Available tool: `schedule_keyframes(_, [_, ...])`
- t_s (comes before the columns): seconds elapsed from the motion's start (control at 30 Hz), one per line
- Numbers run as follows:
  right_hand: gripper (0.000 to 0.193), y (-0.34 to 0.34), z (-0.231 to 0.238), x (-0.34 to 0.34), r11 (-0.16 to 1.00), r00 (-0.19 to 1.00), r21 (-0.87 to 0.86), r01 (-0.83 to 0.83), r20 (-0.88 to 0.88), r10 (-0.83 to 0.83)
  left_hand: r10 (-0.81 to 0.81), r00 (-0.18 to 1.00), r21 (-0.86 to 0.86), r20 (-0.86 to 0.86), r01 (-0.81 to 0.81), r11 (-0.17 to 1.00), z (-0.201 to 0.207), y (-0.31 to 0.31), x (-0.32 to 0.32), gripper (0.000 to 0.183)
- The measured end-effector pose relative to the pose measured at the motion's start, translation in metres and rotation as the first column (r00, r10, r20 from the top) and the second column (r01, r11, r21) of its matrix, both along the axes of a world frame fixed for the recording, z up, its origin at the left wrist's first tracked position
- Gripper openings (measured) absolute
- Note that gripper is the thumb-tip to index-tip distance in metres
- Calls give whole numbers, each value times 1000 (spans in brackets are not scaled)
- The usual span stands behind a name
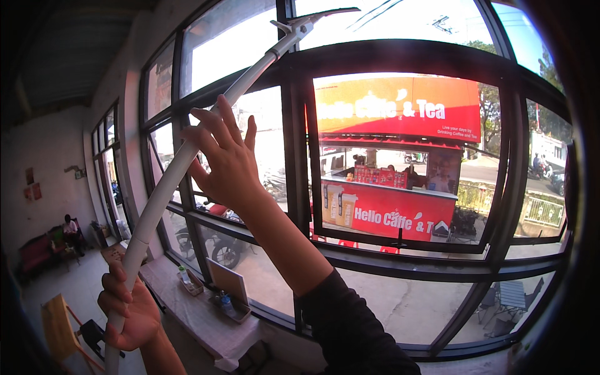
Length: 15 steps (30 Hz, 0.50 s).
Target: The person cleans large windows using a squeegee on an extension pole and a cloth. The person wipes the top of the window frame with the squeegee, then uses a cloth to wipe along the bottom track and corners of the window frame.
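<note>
Head view, looking up at a tall dark-framed window wall [294, 156].

The person holds a long white plastic pole with a squeegee-type head [181, 162] slanted from lower left to upper right. The left hand [128, 309] is clenched around the pole's lower part, fingers wrapped fully round it, near the bottom edge of the picture. Judged: this low grip carries the weight and steers.

The right hand [225, 156] is higher up, arm outstretched in a dark sleeve [350, 319]. Its fingers are spread and extended, the palm side lying against the pole. It is not closed round the shaft; whether the thumb hooks behind cannot be told. Judged: an open, bracing contact, guiding the pole's angle and pressing it toward the glass rather than gripping.

The pole is smooth and pale, and looks slightly curved, probably from the lens. Its thin crossbar head [322, 14] sits at the top, against an upper glass pane [387, 19]. Contact with the glass cannot be confirmed.

Around: a pale stone ledge [187, 306] under the window holds small trays with bottles [228, 306] and a standing card [228, 281]. Outside stands a red kiosk [390, 162]. A seated person [70, 231] is far left on a bench, and a yellow wooden chair [59, 322] is lower left.
</note>
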State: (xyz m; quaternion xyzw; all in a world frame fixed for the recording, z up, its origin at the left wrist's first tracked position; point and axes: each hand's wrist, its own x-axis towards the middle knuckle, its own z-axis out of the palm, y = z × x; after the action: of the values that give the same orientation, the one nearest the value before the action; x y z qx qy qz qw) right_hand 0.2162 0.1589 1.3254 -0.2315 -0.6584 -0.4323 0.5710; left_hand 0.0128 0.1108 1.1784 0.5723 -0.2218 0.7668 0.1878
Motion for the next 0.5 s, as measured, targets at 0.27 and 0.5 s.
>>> schedule_keyframes(0.27, [18,-8,-7,3,987,997,151,-45,-62,55,-11,999,26,44,10,1000,-19,-21,20,26])
schedule_keyframes(0.5, [21,-31,-4,-4,983,988,103,-152,9,152,41,989,73,143,-52,996,-9,-42,-2,33])
